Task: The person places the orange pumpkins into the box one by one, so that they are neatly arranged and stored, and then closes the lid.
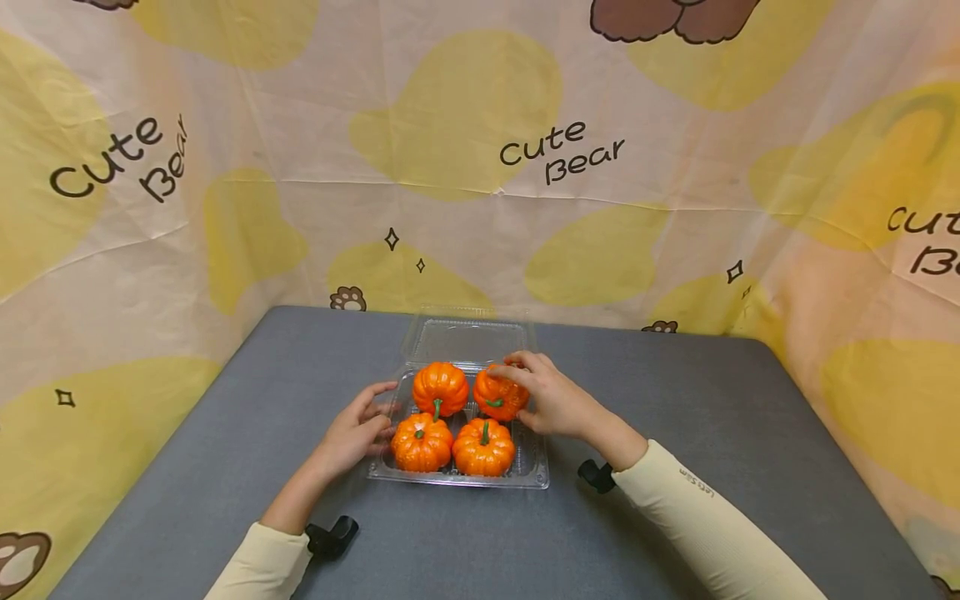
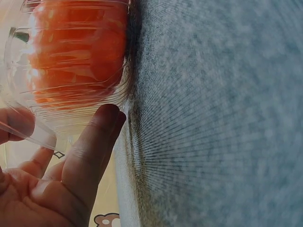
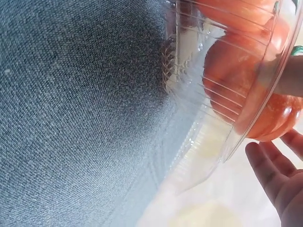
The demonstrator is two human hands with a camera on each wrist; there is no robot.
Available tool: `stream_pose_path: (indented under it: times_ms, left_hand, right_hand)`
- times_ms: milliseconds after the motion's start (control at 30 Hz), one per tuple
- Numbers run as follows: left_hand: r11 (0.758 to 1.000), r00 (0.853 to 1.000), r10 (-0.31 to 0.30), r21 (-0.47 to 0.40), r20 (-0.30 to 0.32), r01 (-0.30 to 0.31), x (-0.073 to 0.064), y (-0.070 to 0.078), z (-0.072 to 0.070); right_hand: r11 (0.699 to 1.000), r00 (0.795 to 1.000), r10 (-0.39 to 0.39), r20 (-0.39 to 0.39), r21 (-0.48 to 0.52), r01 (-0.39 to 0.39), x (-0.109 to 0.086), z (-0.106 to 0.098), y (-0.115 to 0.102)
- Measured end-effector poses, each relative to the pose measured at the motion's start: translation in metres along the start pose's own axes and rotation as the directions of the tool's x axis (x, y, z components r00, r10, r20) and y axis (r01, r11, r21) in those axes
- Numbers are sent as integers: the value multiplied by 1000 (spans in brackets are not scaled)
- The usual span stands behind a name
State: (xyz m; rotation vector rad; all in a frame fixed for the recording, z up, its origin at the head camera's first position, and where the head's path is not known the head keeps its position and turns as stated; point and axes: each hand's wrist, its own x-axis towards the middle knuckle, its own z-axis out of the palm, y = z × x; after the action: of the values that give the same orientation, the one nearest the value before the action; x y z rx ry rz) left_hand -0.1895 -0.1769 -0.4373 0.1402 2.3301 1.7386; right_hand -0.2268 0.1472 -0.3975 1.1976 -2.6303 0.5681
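Observation:
A clear plastic clamshell box (image 1: 534, 478) sits on the table with its lid (image 1: 471, 340) folded back behind it. Small orange pumpkins with green stems fill it in two rows: a front left pumpkin (image 1: 422, 446), a front right pumpkin (image 1: 483, 450), a back left pumpkin (image 1: 440, 387) and a back right pumpkin (image 1: 489, 392). My right hand (image 1: 557, 400) holds the back right one, thumb on the near side and fingers over the far side. At the box's left wall is my left hand (image 1: 352, 435), its fairly straight fingers touching the plastic, as the left wrist view shows.
The box stands on a grey cloth-covered table (image 1: 645, 533). Behind and beside it hangs a patterned curtain (image 1: 465, 150) with bear prints and lettering. A black wrist mount (image 1: 332, 537) is strapped to the left arm, and another black mount (image 1: 596, 476) to the right.

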Motion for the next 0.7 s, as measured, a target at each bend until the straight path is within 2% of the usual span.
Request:
stream_pose_path:
  times_ms: [300,500,600,700]
  left_hand:
    - [1000,1000,-6,-7,1,6,1,-1,0]
    - [1000,1000,-7,0,1,7,1,0,1]
    - [1000,1000,-3,2,-1,3,1,1,0]
    - [1000,1000,-6,4,-5,6,1,1,0]
  right_hand:
    - [999,999,18,41,42,-20,2,1,2]
    - [998,999,44,-18,55,-43,3,-2,3]
    - [992,992,102,-69,81,-96,4,-4,6]
    - [969,972,208,-107,156,-190,5,-5,12]
